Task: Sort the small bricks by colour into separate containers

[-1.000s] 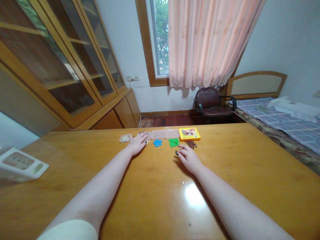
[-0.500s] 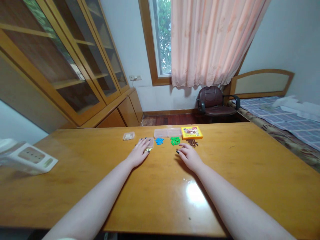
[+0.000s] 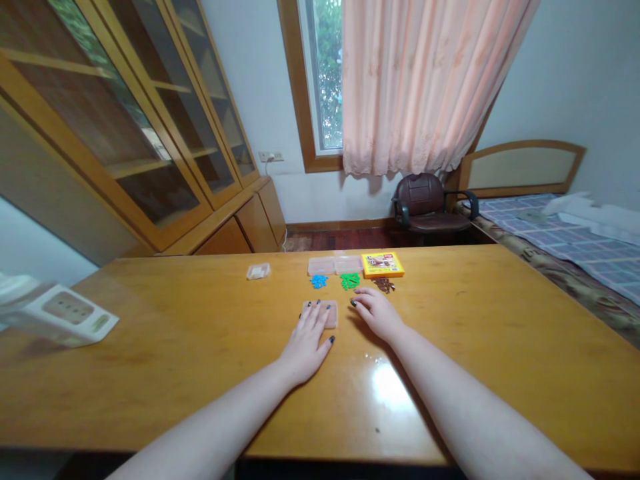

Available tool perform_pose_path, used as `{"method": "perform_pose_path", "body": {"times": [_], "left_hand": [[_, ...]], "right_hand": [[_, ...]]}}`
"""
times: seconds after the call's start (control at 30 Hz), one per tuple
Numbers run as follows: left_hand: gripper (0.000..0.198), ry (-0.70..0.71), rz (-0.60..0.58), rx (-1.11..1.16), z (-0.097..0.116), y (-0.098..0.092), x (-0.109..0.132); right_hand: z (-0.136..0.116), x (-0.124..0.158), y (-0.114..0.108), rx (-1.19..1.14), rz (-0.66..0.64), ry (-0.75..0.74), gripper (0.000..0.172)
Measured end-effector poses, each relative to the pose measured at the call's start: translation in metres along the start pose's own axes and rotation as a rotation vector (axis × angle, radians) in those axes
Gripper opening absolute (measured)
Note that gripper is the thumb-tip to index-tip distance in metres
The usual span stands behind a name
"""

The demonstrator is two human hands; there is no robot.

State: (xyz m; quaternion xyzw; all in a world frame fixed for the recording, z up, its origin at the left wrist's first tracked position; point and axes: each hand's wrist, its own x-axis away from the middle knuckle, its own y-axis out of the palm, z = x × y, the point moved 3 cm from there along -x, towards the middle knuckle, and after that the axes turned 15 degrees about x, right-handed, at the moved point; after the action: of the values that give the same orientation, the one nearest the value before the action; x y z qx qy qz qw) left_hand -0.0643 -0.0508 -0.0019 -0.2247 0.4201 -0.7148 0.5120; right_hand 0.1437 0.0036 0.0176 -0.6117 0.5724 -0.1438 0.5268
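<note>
My left hand [image 3: 307, 343] lies flat with its fingers spread on a shallow clear pinkish plastic box [image 3: 331, 316] in the middle of the table. To the right, my right hand [image 3: 380, 313] hovers over or rests on the wood, loosely curved, thumb and forefinger apart, with nothing visible in it. Just beyond its fingertips is a pile of small green pieces [image 3: 350, 281]. Small brown pieces [image 3: 384, 285] lie behind that hand, and a pile of blue pieces [image 3: 319, 281] sits left of the green ones. What is under my left palm is hidden.
A clear divided tray [image 3: 323, 266] and a yellow picture box [image 3: 383, 265] stand at the table's far edge. Left of them is a small clear box [image 3: 258, 271] with something pale inside. A white container [image 3: 75, 313] lies at the far left of the wooden table [image 3: 175, 360].
My left hand has moved right and nearer, and the clear box has come with it from beside the blue pieces. The pale yellow bits seen under its fingers no longer show. My right hand has barely moved.
</note>
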Motion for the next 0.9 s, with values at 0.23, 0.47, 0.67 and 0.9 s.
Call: {"method": "perform_pose_path", "body": {"times": [0.23, 0.47, 0.67, 0.9], "left_hand": [[0.061, -0.001, -0.063, 0.166, 0.049, 0.028, -0.019], [0.053, 0.08, 0.087, 0.697, 0.022, 0.017, -0.019], [0.048, -0.166, 0.468, 1.417, -0.005, 0.027, -0.025], [0.04, -0.324, 0.755, 1.769, 0.018, 0.023, -0.035]], "right_hand": [[-0.002, 0.002, 0.002, -0.168, -0.194, -0.093, 0.033], [-0.003, 0.003, -0.006, -0.096, -0.245, -0.204, 0.056], [-0.011, 0.005, -0.008, 0.079, -0.236, -0.23, 0.063], [0.008, -0.001, -0.008, -0.03, -0.014, -0.064, 0.054]]}}
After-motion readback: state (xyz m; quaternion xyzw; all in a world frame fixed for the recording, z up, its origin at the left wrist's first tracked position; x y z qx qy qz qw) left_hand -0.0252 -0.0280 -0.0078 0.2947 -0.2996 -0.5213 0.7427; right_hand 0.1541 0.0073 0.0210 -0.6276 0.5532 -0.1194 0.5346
